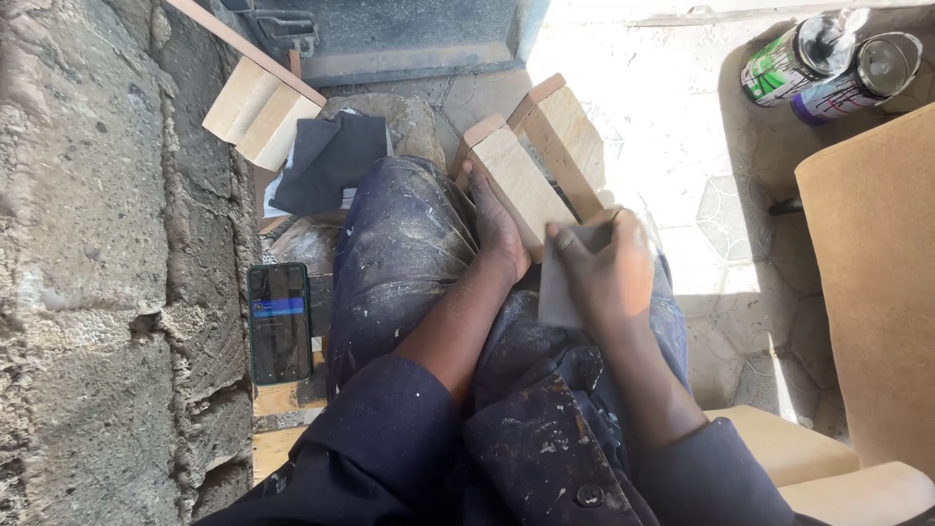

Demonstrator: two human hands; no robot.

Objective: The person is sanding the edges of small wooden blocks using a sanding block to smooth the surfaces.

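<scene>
Down my left side a rough stone wall (88, 244) is running the length of the view, and beside it a dark phone (280, 323) is lying flat on a plank (282, 397), its screen facing up. Above the phone, a folded dark cloth (329, 161) is resting next to a pale wood offcut (258, 112). I am sitting in paint-spattered blue overalls (409, 244), with a light wood frame (531, 161) leaning on my lap, made of two long pieces side by side. My left hand (497, 229) is gripping the nearer piece from its left edge, fingers curled closed around the wood. Just to the right, my right hand (609, 263) is pressing a grey sheet of sandpaper (560, 287) against the lower end of the frame, fingers spread narrowly over the sheet; this hand is looking blurred. Farther right, the tiled floor (682, 127) is lying in bright sun. Two spray cans (828, 63) are lying on their sides in the top right corner, touching one another. A tan board (872, 282) is filling the right edge.
</scene>
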